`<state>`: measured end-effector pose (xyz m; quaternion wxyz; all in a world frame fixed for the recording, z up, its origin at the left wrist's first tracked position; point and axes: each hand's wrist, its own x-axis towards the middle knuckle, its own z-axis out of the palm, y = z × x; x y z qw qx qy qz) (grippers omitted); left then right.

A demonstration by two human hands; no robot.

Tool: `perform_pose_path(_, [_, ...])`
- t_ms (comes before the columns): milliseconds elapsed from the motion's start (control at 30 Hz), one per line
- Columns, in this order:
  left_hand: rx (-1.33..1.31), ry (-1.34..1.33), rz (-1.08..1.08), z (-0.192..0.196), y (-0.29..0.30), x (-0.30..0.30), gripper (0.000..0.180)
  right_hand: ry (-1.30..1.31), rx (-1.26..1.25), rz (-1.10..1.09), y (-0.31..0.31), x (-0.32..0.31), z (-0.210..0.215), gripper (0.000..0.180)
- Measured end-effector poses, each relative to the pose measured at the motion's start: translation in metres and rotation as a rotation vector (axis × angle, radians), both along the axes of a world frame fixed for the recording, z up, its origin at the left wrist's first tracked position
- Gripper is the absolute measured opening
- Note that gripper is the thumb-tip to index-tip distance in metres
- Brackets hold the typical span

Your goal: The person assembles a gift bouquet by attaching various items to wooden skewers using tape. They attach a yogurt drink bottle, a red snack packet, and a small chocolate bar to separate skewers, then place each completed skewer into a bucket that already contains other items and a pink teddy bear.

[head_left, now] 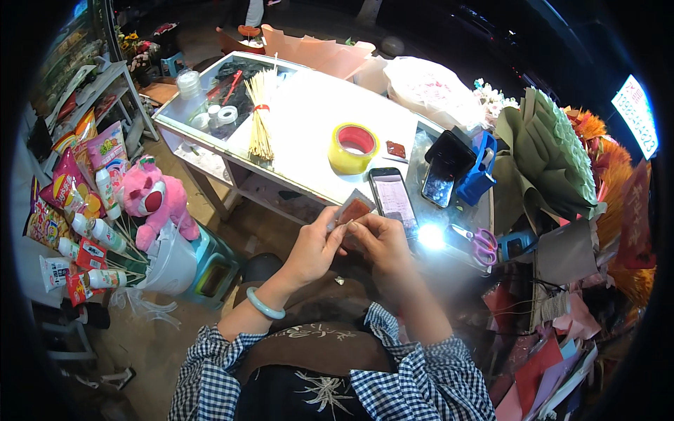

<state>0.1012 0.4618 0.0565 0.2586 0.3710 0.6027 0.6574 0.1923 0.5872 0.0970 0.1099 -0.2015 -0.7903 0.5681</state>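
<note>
Both my hands are together over my lap, just off the table's near edge. A small flat packet (356,208), reddish brown with a pale border, is pinched in my left hand (314,245). My right hand (382,242) has thumb and fingers closed at the packet's lower edge; its fingertips touch those of the left. Just beyond them lies a lit phone (393,200) on the white table (309,105). A roll of yellow tape (353,148) sits farther back, beside another small red packet (395,149). A bundle of thin wooden sticks (260,119), bound in red, rests to the left.
Right of the phone are a bright light (431,236), purple scissors (482,244), a second phone (438,181) and a blue tape dispenser (479,168). A green-wrapped bouquet (547,154) stands beyond. On my left, a white bucket (170,263) holds bottles on sticks and a pink plush bear (156,200).
</note>
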Motion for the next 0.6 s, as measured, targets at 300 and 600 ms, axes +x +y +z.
perform_pose_path(300, [0.0, 0.095, 0.098, 0.002, -0.004, 0.006, 0.027, 0.014, 0.596, -0.195, 0.002, -0.002, -0.018, 0.044])
perform_pose_path(600, [0.247, -0.338, -0.217, 0.002, -0.003, 0.003, 0.038, 0.358, -0.044, -0.141, 0.003, 0.002, -0.036, 0.021])
